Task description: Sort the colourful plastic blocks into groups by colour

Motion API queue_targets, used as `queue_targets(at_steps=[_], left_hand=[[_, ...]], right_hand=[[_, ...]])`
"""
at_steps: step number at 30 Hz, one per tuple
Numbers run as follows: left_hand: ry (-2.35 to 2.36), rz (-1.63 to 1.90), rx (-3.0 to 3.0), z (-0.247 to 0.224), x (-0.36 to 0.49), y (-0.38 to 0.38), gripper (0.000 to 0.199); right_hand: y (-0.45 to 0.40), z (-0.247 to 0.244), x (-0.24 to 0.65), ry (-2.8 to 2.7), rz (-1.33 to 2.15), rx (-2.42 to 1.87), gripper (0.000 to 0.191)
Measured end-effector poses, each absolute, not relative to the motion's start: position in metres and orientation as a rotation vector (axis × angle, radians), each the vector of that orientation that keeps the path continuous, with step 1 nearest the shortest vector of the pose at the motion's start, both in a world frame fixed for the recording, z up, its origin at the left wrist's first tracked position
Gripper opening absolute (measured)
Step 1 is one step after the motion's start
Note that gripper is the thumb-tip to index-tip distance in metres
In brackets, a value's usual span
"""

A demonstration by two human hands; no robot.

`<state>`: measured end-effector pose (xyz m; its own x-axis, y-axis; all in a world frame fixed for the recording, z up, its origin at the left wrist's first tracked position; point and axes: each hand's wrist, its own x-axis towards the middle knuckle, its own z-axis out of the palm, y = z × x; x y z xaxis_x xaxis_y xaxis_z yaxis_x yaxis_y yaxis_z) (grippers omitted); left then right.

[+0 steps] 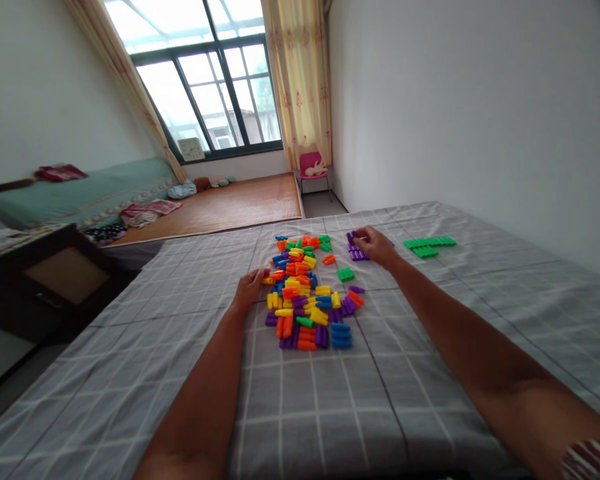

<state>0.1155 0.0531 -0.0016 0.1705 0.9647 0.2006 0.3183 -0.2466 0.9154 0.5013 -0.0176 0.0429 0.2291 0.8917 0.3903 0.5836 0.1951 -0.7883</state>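
Note:
A pile of small plastic pieces [297,283] in orange, yellow, blue, green and purple lies on the grey checked cloth [310,407]. My left hand [251,288] rests at the pile's left edge, its fingertips together by a yellow and an orange piece; whether it grips one is too small to tell. At the back right of the pile, my right hand [373,243] has its fingers closed on a purple piece above a group of purple pieces [359,254]. Joined green pieces [429,245] lie to its right. A small green group [345,274] sits between the pile and my right forearm.
Beyond the cloth is a wooden platform [220,203] with clothes [150,212] on it. A dark cabinet [40,287] stands at the left. The pink chair [311,163] is in the far corner, and a white wall [455,120] runs along the right.

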Motion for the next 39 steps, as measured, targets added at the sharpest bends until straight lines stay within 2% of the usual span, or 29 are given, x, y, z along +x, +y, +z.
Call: queue_targets(at_steps=[3,7,14,22,27,30,35,39], left_hand=[[1.234,1.089,1.701,-0.002,0.115,0.054,0.060],[1.237,1.094,1.694,-0.003,0.115,0.054,0.060],[1.241,1.090,1.712,-0.003,0.114,0.054,0.061],[1.233,1.096,1.716,-0.002,0.115,0.054,0.061],[1.232,1.085,1.732,-0.002,0.115,0.053,0.061],[1.233,1.082,1.737,-0.003,0.116,0.053,0.061],[1.245,1.080,1.761,-0.005,0.116,0.055,0.060],[1.233,1.076,1.770,-0.005,0.115,0.056,0.060]], right_hand=[[-0.021,0.042,0.559,-1.337,0.219,-1.753,0.024],[-0.031,0.023,0.602,-1.331,0.231,-2.012,0.024],[-0.029,0.003,0.591,-1.462,0.181,-2.134,0.025],[-0.024,0.026,0.561,-1.481,-0.076,-1.997,0.027],[-0.025,0.034,0.489,-2.004,0.316,-1.464,0.023],[-0.031,0.025,0.448,-2.213,0.437,-1.241,0.027],[-0.037,0.010,0.427,-2.312,0.611,-1.137,0.048],[-0.036,0.010,0.431,-2.224,0.827,-1.036,0.043]])
